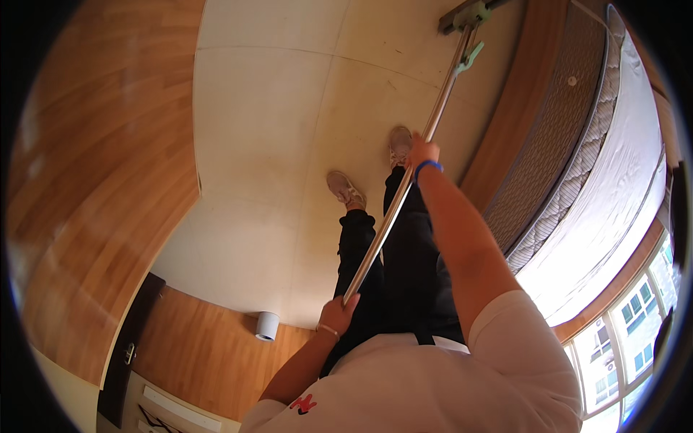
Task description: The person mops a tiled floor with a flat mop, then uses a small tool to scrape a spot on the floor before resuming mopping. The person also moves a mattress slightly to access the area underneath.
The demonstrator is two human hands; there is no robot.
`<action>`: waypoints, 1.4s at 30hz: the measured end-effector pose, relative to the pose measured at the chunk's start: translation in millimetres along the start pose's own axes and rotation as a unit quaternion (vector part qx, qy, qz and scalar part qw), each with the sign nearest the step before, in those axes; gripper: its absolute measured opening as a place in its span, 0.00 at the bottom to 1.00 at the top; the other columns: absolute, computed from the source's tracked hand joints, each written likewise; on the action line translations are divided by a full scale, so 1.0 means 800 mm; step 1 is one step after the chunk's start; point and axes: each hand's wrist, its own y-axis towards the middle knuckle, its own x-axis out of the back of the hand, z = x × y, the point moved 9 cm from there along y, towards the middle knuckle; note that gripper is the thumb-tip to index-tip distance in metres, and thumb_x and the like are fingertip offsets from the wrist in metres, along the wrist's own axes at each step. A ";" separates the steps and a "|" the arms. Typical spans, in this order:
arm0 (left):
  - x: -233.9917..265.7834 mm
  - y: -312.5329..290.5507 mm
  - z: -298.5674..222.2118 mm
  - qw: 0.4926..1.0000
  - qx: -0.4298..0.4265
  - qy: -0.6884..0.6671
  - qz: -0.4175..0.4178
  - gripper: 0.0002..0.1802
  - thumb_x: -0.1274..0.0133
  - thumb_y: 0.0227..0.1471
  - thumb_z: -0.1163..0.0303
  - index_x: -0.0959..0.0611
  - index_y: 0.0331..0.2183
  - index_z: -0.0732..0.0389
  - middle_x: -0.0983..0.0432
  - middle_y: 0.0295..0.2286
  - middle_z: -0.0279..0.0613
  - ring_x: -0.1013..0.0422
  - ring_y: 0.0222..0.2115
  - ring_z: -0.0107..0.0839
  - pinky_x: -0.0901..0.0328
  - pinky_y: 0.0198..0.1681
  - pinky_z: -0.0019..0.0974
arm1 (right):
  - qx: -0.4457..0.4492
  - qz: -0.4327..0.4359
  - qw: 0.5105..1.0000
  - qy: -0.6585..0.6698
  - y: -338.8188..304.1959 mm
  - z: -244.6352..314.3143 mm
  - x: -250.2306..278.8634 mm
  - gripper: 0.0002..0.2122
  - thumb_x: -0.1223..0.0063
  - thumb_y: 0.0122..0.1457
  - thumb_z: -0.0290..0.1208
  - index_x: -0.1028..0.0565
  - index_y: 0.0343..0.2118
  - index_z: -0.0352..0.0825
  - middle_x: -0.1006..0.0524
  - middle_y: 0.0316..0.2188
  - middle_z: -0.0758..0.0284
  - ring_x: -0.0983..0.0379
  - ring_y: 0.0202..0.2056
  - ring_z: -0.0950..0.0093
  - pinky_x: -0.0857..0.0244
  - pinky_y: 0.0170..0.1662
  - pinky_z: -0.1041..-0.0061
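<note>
The mop point(387, 222) runs diagonally from just below the centre of the frame to the upper right. Its pole is a straight, shiny metal tube. A pale green lever point(471, 58) projects from the pole near the far end, and a pale green coupling point(473, 16) joins it to the dark mop head point(451, 20), partly cropped by the top edge. Your left hand point(339, 315) is closed around the near end of the pole; your right hand point(423, 151) grips it further up, near the centre.

The floor point(267, 144) is pale, with thin joint lines and a few dark marks. Wood-grain panelling point(108, 159) fills the left of the frame. A bed point(559, 133) with a white-topped mattress occupies the right, above a bright window point(621, 332). A grey cylinder point(267, 327) sits at lower left.
</note>
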 end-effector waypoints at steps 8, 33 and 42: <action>-0.011 -0.066 0.016 0.998 0.054 -0.004 0.035 0.37 0.60 0.49 0.39 0.24 0.24 0.72 0.28 0.21 0.61 0.30 0.25 0.53 0.38 0.28 0.46 | -0.101 0.031 0.982 -0.160 -0.061 -0.092 0.004 0.14 0.53 0.52 0.40 0.29 0.32 0.33 0.30 0.13 0.56 0.30 0.13 0.65 0.37 0.15 0.67; -0.003 0.031 -0.082 0.999 0.011 0.009 0.036 0.33 0.58 0.50 0.42 0.25 0.22 0.68 0.28 0.21 0.59 0.30 0.26 0.54 0.37 0.28 0.47 | -0.162 -0.069 0.984 0.004 0.026 0.008 0.075 0.21 0.51 0.51 0.43 0.33 0.16 0.26 0.37 0.06 0.62 0.39 0.07 0.70 0.46 0.11 0.69; -0.018 -0.057 -0.006 0.994 0.063 0.087 0.030 0.34 0.59 0.49 0.41 0.24 0.24 0.69 0.28 0.24 0.61 0.31 0.28 0.56 0.37 0.31 0.50 | -0.225 -0.040 0.973 0.011 -0.080 -0.065 0.063 0.17 0.51 0.52 0.39 0.32 0.21 0.26 0.38 0.07 0.63 0.39 0.07 0.70 0.42 0.10 0.70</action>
